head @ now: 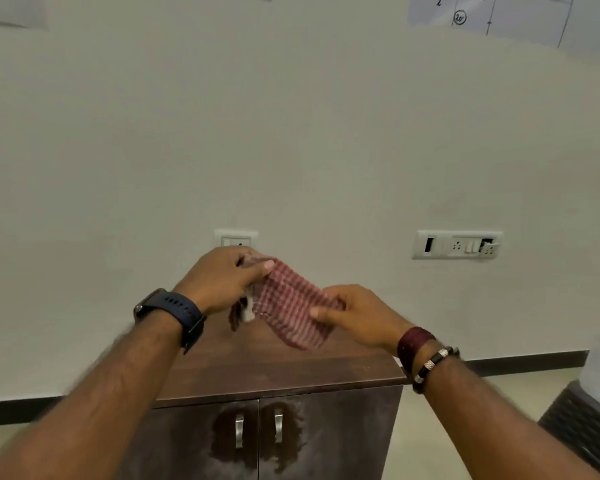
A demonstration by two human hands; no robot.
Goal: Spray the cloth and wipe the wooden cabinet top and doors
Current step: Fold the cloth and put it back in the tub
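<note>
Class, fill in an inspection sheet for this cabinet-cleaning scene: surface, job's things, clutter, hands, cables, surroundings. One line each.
Surface: wooden cabinet top, dark brown, faint dusty marks near the front edge.
Job's things: red checked cloth held up above the top; cabinet doors closed, with a darker patch, possibly wet, around the two metal handles. No spray bottle seen.
Clutter: nothing seen on the top.
Hands: left hand pinches the cloth's upper corner; right hand grips its lower right edge.
Cables: nothing seen.
Surroundings: pale wall with a small socket and a switch panel; paper sheet at upper right; dark woven bin at right.
</note>
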